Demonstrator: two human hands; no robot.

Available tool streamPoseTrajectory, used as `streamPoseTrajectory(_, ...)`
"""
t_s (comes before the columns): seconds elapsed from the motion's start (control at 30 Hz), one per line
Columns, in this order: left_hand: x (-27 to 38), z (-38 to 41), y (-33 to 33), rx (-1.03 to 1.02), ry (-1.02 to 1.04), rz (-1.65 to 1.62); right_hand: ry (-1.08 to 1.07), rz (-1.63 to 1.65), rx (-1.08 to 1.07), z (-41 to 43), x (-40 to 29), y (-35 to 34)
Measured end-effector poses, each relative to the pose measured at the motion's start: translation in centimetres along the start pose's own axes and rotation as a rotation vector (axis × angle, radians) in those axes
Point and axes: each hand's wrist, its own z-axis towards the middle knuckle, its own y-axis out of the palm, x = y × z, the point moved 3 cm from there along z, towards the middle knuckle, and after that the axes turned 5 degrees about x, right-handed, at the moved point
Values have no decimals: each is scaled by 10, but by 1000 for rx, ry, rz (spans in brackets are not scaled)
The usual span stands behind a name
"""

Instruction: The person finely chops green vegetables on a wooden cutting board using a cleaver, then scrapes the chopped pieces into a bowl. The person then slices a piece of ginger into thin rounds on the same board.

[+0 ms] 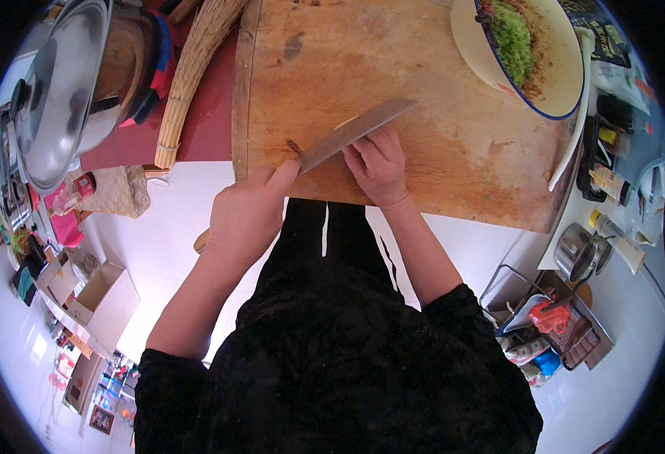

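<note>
My left hand (253, 213) is closed around the handle of a wide-bladed kitchen knife (360, 130) over a wooden board (321, 68). The blade slants up to the right. Fingers of my right hand (380, 164) are bent against the near side of the blade; whether they grip anything is hidden. A thin pale-yellow edge of food (345, 122) shows just beyond the blade. Near the blade's left end, a small dark-brown piece (293, 147) lies on the board. At the upper right, a cream enamel basin (559, 74) with a blue rim holds chopped green vegetable (511, 42) and brown bits.
A straw whisk broom (190, 79) lies left of the board on a red surface. Beyond it stands a metal pan lid (62, 96). A long white-green stalk (573, 125), packets and a steel pot (576, 249) are at the right.
</note>
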Motion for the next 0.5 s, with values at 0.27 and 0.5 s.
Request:
streamPoseTrajectory(0.27,-10,-15,-6,-27,-99,-50,-32,-48,-18,6,-4,-1)
streamPoseTrajectory(0.5,-21,-13,0,20,-158,-112,-29,-44,-51,12,-2,-5)
